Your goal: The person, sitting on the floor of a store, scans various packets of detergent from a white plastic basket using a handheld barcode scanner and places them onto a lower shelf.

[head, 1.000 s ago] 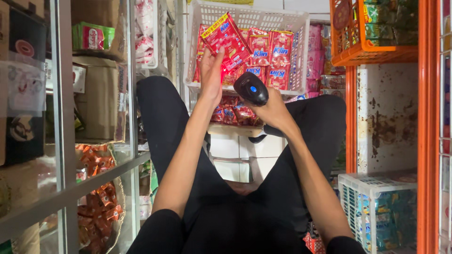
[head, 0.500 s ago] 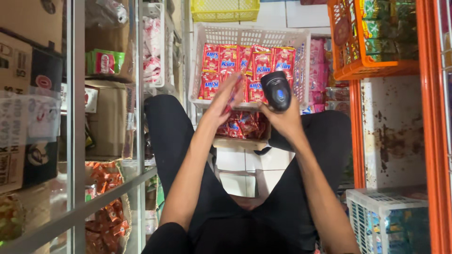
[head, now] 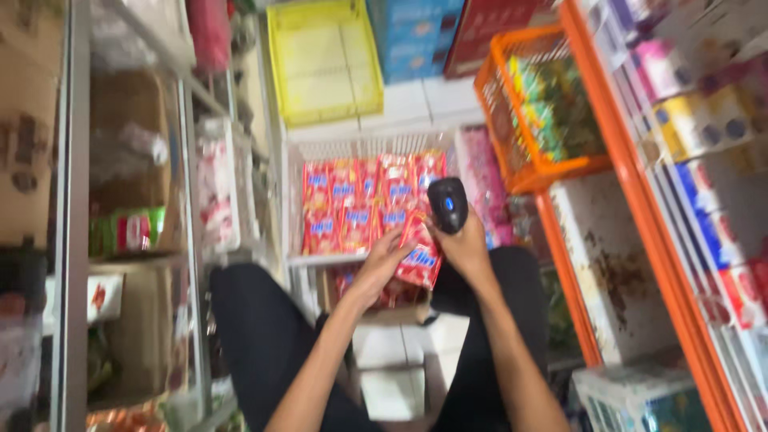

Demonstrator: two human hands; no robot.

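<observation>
My left hand (head: 382,268) grips a red snack packet (head: 418,254) at its lower left edge, lifted just in front of a white basket (head: 320,149) filled with several matching red packets (head: 352,204). My right hand (head: 466,250) holds a black handheld scanner (head: 447,205), its head upright above the packet's right corner. Both forearms reach forward between my knees in black trousers.
A yellow basket (head: 324,60) stands behind the white one, and an orange basket (head: 538,112) of green packets sits at the right. Orange shelving (head: 640,216) runs along the right side. Glass-fronted shelves (head: 120,232) with boxes line the left. White floor tiles show below.
The view has tilted so the baskets sit lower in frame. My left hand has pulled one red packet out of the white basket, and the scanner now sits right beside it.
</observation>
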